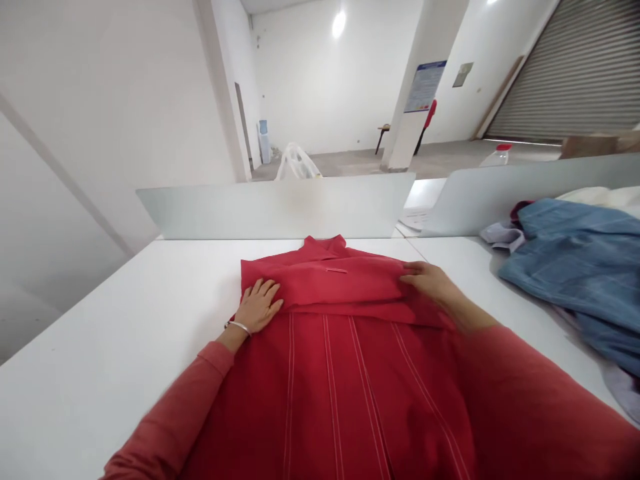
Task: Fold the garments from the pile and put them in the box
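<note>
A red collared garment [320,373] with pale stitched lines lies on the white table, its collar [325,247] pointing away from me. Across its upper part runs a folded layer of the same cloth [345,283]. My left hand [257,307] rests on the left end of this fold, fingers spread and palm down, with a bracelet at the wrist. At the fold's right end, my right hand [425,280] pinches the cloth between thumb and fingers. The near part of the garment runs out of the bottom of the view.
A pile of clothes with a blue denim piece [580,267] lies on the right of the white table [100,333]. Frosted dividers [280,210] edge the far side. Beyond them are a white plastic bag [296,162] and a red-capped bottle [497,156].
</note>
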Action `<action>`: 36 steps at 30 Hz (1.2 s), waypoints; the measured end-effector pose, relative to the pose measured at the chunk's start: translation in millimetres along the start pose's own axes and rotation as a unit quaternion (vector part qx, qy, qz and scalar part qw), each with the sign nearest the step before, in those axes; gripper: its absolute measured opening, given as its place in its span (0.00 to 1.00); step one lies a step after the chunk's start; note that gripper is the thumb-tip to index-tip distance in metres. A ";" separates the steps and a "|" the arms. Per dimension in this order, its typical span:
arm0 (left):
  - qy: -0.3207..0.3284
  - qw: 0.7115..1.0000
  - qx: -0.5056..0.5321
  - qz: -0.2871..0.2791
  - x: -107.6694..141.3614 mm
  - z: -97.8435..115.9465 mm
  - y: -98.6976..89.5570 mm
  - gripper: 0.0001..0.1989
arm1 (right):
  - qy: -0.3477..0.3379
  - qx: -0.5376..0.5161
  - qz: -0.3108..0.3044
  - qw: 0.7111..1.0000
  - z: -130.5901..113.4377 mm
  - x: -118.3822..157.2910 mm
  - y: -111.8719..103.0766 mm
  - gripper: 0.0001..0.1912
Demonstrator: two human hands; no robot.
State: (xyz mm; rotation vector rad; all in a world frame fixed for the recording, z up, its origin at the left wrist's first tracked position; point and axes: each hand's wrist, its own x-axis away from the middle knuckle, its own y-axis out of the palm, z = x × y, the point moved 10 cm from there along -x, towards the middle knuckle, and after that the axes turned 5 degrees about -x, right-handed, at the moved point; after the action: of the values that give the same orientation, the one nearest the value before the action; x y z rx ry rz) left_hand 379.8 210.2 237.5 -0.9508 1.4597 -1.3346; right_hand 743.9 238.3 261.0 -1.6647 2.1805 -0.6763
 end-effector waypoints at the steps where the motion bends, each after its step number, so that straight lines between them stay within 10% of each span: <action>1: 0.005 1.000 0.001 -0.002 0.1 0.9 0.2 0.25 | -0.004 -0.055 0.007 0.998 3.0 3.4 -5.7 0.17; 4: 0.020 1.000 0.016 -0.008 -0.1 1.7 0.1 0.24 | 0.000 -0.149 0.014 0.989 21.3 16.3 -23.2 0.16; 7: 0.012 0.998 0.053 -0.014 -0.9 -2.4 -0.6 0.22 | 0.035 -0.019 0.028 0.999 38.0 27.1 -41.7 0.13; 11: -0.007 0.997 0.081 -0.013 -2.3 -7.1 -1.8 0.22 | -0.016 0.125 0.056 0.990 1.0 30.1 -49.0 0.17; 17: 0.038 0.998 0.014 -0.042 -0.2 2.9 2.5 0.23 | -0.242 0.278 -0.022 0.929 -98.4 32.7 47.3 0.27; 21: 0.060 0.995 -0.007 -0.077 1.0 4.9 8.2 0.25 | -0.214 0.368 -0.107 0.898 -67.9 24.4 104.0 0.31; 29: 0.057 0.991 0.019 -0.121 2.0 -0.5 15.3 0.26 | -0.117 0.414 -0.132 0.893 1.6 5.9 93.6 0.33; 36: 0.063 0.997 0.001 -0.041 -32.0 8.0 -30.9 0.23 | -0.255 0.355 -0.116 0.892 -81.0 38.9 136.5 0.32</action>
State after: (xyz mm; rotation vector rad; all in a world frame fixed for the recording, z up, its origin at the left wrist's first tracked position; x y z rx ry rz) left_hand 395.4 234.7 272.1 -0.9493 1.5276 -1.4787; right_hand 580.7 244.0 256.1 -1.4709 1.1730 -0.8444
